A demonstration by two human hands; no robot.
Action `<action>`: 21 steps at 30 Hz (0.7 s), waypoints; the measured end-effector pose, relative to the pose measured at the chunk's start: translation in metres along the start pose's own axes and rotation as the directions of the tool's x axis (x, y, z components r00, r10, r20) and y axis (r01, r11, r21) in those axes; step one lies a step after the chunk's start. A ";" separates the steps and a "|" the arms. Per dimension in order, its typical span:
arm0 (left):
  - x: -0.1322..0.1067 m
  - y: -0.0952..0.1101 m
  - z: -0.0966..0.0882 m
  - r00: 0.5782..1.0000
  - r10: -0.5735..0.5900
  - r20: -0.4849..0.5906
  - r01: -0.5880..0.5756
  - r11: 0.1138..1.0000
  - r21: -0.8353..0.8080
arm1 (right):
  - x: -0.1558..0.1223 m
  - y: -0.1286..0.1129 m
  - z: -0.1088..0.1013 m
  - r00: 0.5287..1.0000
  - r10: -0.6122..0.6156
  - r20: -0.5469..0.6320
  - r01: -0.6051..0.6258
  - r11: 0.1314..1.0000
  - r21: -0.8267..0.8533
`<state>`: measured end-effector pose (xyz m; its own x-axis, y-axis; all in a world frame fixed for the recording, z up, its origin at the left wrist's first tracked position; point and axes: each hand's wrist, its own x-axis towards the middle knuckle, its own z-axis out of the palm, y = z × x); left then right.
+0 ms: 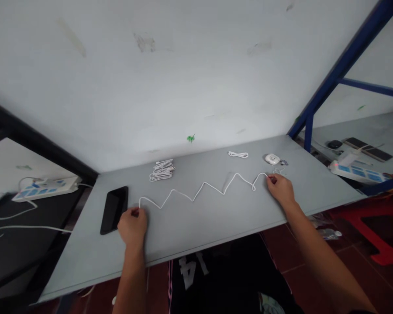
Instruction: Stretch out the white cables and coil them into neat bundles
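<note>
A white cable (193, 200) lies in a zigzag across the grey tabletop (196, 231), with a small loop near its right end. My left hand (133, 224) is closed on the cable's left end, its fingers pinched together. At the other end, my right hand (280, 188) pinches the cable too. Both end pieces are hidden by my fingers. Just left of my left hand lies a black smartphone (114, 210). Beyond my right hand sit a white earphone case (272, 159) and a small beaded strap (283, 162).
Toward the wall lie a folded bundle of white cable (162, 170) and a smaller tied cable (238, 155). Power strips stand at left (47, 188) and right (356, 172), beyond the table ends. Blue metal posts (334, 78) rise at the right. A red stool (376, 231) is below right.
</note>
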<state>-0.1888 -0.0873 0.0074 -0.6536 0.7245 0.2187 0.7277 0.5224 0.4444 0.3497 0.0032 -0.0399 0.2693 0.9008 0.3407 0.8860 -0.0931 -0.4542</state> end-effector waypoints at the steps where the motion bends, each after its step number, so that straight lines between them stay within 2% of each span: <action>1: 0.000 0.001 -0.001 1.000 -0.010 0.005 0.010 1.000 0.010 | 0.000 0.001 0.000 1.000 0.007 0.000 -0.007 1.000 0.011; 8: -0.002 0.005 -0.008 0.998 -0.063 0.001 0.063 0.998 -0.016 | 0.000 0.002 -0.002 0.999 0.054 0.006 -0.054 0.997 0.053; 12: -0.003 0.015 -0.009 0.988 -0.137 0.070 0.137 0.991 0.006 | -0.001 -0.008 -0.002 0.996 0.079 0.046 -0.079 0.997 0.004; 14: -0.007 0.032 -0.004 0.974 -0.186 0.127 0.185 0.983 0.020 | -0.003 -0.029 0.002 0.993 0.101 0.066 -0.096 0.992 -0.084; 16: -0.014 0.057 0.004 0.970 -0.178 0.164 0.177 0.984 0.021 | -0.008 -0.061 0.010 0.991 0.087 0.098 -0.070 0.984 -0.161; 18: -0.026 0.087 0.016 0.972 -0.127 0.199 0.125 0.992 0.025 | -0.016 -0.098 0.020 0.987 0.011 0.161 0.016 0.985 -0.170; 21: -0.046 0.124 0.033 0.965 0.008 0.264 -0.008 1.000 -0.001 | -0.030 -0.145 0.032 0.980 -0.065 0.186 0.087 0.990 -0.113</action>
<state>-0.0614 -0.0415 0.0242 -0.5700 0.8215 -0.0146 0.7326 0.5162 0.4437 0.2008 0.0031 -0.0108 0.1365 0.9682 0.2099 0.9431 -0.0621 -0.3267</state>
